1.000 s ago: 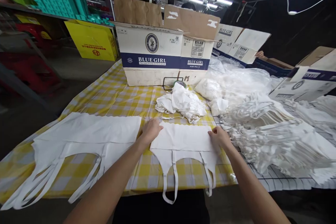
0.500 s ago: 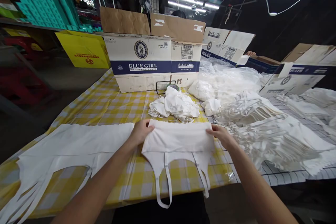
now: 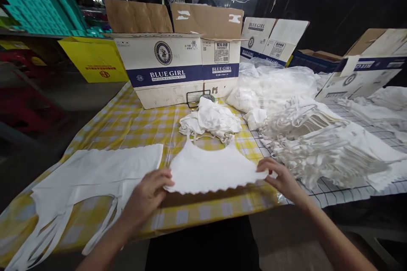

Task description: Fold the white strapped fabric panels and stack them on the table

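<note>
A white camisole top (image 3: 211, 171) is stretched between my two hands above the checked table, its scalloped edge towards me and its straps pointing away. My left hand (image 3: 152, 190) pinches its left side near the edge. At the opposite side my right hand (image 3: 280, 175) grips the fabric between thumb and fingers. Left of it lies another flat white camisole (image 3: 104, 165), with straps hanging over the table's front edge. Just beyond the held top is a crumpled heap of white garments (image 3: 211, 118).
A tall pile of folded white garments (image 3: 333, 148) stands at right, with clear plastic bags (image 3: 276, 87) behind it. Printed cartons (image 3: 165, 67) line the back. A small black wire stand (image 3: 193, 99) is before one. A yellow bag (image 3: 95, 59) is at left beyond the yellow checked cloth (image 3: 111, 123).
The held camisole has been turned round: its straps hung towards me and now point away. Both hands have come lower and nearer to me. The view has shifted slightly.
</note>
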Demonstrator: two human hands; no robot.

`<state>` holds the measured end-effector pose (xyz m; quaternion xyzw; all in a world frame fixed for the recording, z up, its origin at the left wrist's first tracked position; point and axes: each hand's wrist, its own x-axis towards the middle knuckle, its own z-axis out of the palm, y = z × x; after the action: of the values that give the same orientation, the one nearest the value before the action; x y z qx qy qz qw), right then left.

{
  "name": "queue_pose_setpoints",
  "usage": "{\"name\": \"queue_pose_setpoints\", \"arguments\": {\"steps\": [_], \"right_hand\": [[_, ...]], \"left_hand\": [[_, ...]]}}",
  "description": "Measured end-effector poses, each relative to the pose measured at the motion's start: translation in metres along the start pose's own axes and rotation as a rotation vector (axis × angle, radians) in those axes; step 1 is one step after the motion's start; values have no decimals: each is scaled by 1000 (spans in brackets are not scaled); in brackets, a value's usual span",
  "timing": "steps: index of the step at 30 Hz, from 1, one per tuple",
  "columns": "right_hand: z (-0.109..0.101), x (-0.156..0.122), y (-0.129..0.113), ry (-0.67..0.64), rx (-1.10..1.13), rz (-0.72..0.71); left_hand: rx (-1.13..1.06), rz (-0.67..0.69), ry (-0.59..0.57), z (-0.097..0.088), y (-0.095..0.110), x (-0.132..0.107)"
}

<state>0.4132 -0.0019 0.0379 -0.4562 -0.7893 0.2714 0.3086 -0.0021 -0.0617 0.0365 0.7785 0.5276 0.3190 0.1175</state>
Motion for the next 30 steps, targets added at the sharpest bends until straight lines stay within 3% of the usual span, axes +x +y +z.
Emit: {"name": "queue_pose_setpoints", "arguments": {"steps": [3,7,19,30], "right_hand": [[26,-35,15,-90,-134,24],[34,-61,20,-82,-261,44],[44,-91,37,53,-335,-93],[48,-100,41,36,-384,-12]], "left_hand": [[86,111,-118,32,-10,-46],[137,179,-74,45,-7,-76],[165,298,26,42,-10,-85],[294,194,-76,47,-14,-97]]}}
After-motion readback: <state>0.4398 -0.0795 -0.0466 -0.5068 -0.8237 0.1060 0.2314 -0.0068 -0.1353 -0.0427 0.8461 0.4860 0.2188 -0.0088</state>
